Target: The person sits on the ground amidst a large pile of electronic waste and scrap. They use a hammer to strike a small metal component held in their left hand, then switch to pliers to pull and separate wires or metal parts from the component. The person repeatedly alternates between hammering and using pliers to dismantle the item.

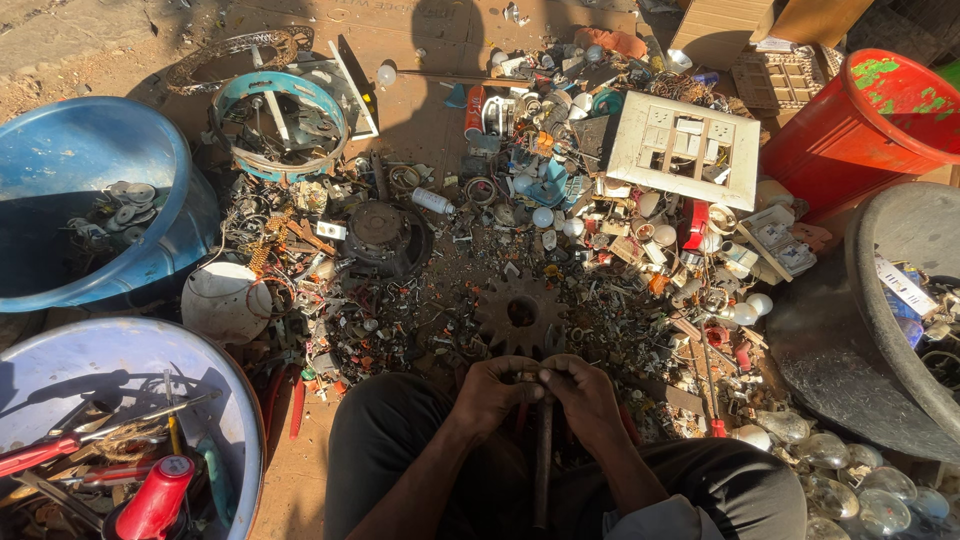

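Note:
I sit on the ground with both hands together between my knees. My left hand [492, 392] and my right hand [584, 396] pinch a small dark piece between their fingertips; I cannot tell what it is. A dark metal rod [543, 470] stands upright under my hands, between my legs. Just beyond my fingers lies a rusty toothed gear [520, 314] on a spread of small scrap parts.
A blue tub [150, 150] with metal discs sits at far left. A light basin [235, 400] with tools stands at near left, a red bucket [850, 130] at far right, a dark basin [880, 330] at right. Glass bulbs [840, 480] lie near my right knee. A white switch plate [685, 148] rests on the pile.

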